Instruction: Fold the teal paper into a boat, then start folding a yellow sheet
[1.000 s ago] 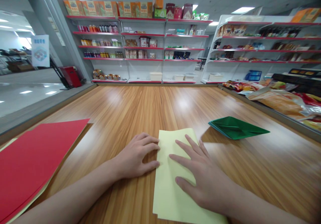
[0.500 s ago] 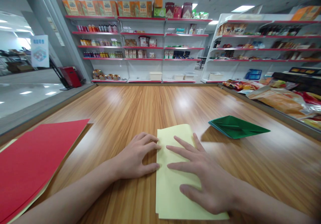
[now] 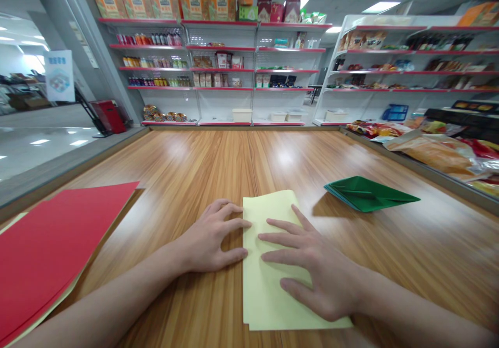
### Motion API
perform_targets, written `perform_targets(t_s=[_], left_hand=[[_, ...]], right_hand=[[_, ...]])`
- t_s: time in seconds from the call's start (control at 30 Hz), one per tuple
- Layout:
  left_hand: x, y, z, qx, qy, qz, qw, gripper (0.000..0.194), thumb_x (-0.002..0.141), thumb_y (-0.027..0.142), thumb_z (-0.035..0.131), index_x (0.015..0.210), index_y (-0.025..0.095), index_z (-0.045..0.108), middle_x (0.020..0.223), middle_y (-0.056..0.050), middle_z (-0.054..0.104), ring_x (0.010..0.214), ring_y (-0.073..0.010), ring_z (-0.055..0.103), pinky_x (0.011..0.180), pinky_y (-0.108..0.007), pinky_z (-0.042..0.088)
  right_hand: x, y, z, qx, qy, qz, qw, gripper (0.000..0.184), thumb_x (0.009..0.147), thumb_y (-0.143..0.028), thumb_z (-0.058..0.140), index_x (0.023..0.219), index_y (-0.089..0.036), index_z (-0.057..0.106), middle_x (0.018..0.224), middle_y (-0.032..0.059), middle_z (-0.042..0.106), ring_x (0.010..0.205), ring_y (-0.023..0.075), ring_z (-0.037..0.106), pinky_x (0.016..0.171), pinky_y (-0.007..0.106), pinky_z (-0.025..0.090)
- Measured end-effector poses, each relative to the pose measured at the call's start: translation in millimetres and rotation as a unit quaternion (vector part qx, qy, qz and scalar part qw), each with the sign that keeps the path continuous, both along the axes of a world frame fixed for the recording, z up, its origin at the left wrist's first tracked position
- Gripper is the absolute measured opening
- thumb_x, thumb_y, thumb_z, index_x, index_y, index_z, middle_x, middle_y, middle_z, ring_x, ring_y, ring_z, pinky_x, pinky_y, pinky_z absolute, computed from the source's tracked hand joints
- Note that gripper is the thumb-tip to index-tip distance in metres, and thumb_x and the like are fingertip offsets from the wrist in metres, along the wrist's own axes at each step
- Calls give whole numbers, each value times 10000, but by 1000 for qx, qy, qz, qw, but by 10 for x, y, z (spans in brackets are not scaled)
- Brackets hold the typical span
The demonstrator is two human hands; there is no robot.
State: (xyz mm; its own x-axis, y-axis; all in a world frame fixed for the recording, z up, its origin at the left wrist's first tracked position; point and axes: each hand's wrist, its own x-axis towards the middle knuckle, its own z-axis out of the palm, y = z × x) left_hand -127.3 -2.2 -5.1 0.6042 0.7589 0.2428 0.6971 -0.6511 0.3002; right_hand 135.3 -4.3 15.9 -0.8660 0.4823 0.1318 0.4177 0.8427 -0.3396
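Note:
A pale yellow sheet of paper (image 3: 265, 291), folded over on itself, lies on the wooden table in front of me. Its two layers are slightly out of line at the near left corner, and the far end bulges up a little. My left hand (image 3: 214, 236) rests at the paper's left edge, fingers apart, with fingertips and thumb touching that edge. Spread over the paper's right half is my right hand (image 3: 312, 265), palm down, fingers stretched to the left. Part of the right side of the paper is hidden under it.
A folded green paper shape (image 3: 366, 194) sits to the right. Red sheets (image 3: 58, 244) with yellow ones beneath lie at the left. Packaged goods (image 3: 436, 153) line the table's right side. Stocked shelves (image 3: 222, 49) stand behind the table's far edge (image 3: 245, 128).
The folded paper has straightened, its far end turning slightly left. My right hand has shifted a little down and left, fingers still spread. My left hand has stayed nearly in place.

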Motion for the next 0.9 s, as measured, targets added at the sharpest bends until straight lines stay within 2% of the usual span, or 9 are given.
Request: perform_targets(t_s=[0.07,0.13,0.2,0.3,0.47,0.67,0.9], left_hand=[[-10,15,-6,9,10,13,1000,436,795,441,621,1190,256,604,1240,-105,513,1210,-333,360,1018,-554,328],[-25,35,-17,19,14,23,999,418,802,431,611,1176,245,615,1246,-105,514,1227,-340,343,1028,-558,316],[-43,53,-27,21,11,26,999,413,807,428,605,1169,231,618,1252,-106,510,1228,-333,344,1033,-540,321],[-65,64,-34,15,4,23,1000,411,814,422,598,1175,225,612,1259,-105,506,1220,-319,354,1037,-521,328],[-78,60,-29,8,0,8,1000,458,821,411,591,1235,217,568,1242,-110,514,1204,-308,366,1039,-513,324],[-90,63,-18,-7,-5,-7,1000,544,797,400,619,1302,229,512,1238,-100,521,1189,-302,377,1039,-506,328],[-45,-11,28,-34,13,-16,999,615,796,446,600,1348,209,470,1270,-99,500,1251,-305,323,1079,-475,301]], right_hand=[[-17,-24,-20,15,13,-15,1000,296,828,-217,525,1083,-262,668,1201,26,637,1280,285,423,1113,585,4],[-33,-52,-13,26,11,-37,999,276,858,-212,488,1053,-241,681,1175,30,653,1307,290,386,1116,582,24],[-43,-70,22,20,-14,-38,999,323,840,-246,522,1139,-242,645,1256,36,604,1362,327,274,1101,617,12],[-39,-59,85,-12,-50,-4,999,497,790,-298,588,1284,-270,539,1372,40,502,1392,368,154,1055,679,-61],[-17,6,77,-35,-54,-3,998,508,801,-311,588,1304,-314,514,1404,21,463,1394,375,128,1003,707,-139],[-13,24,1,-28,-67,-11,997,509,817,-292,565,1318,-343,488,1431,-19,424,1403,354,105,1021,697,-122],[-56,-60,63,-22,-82,-30,996,490,837,-310,543,1318,-371,477,1439,-45,410,1399,373,104,992,721,-145]])
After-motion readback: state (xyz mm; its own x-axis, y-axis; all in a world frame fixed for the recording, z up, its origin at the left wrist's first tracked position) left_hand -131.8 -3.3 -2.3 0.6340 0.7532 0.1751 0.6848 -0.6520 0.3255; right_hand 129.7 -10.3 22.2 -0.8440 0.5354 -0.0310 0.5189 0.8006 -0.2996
